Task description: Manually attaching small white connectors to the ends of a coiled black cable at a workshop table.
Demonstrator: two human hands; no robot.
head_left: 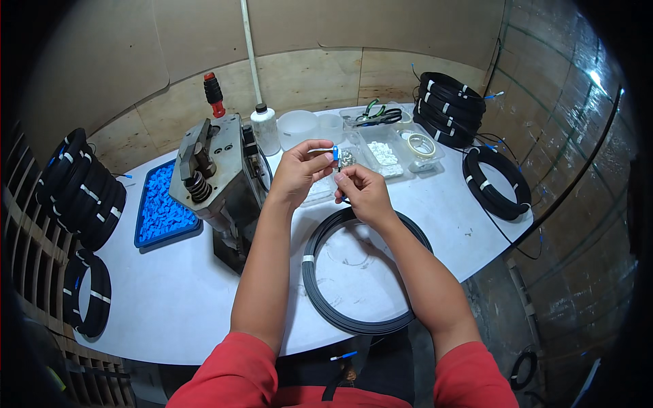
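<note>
My left hand (299, 171) is raised over the white table (170, 292) and pinches a small blue connector (335, 152) between thumb and fingers. My right hand (362, 192) is close beside it, fingers closed on the thin black cable end just below the connector. A coil of black cable (320, 299) lies flat on the table under my right forearm.
A grey metal press (214, 173) with a red-tipped handle stands left of my hands. A blue tray of blue parts (160, 204) lies further left. Clear trays (384, 153), a white bottle (265, 129) and tape sit behind. More black cable coils (449, 105) ring the table edges.
</note>
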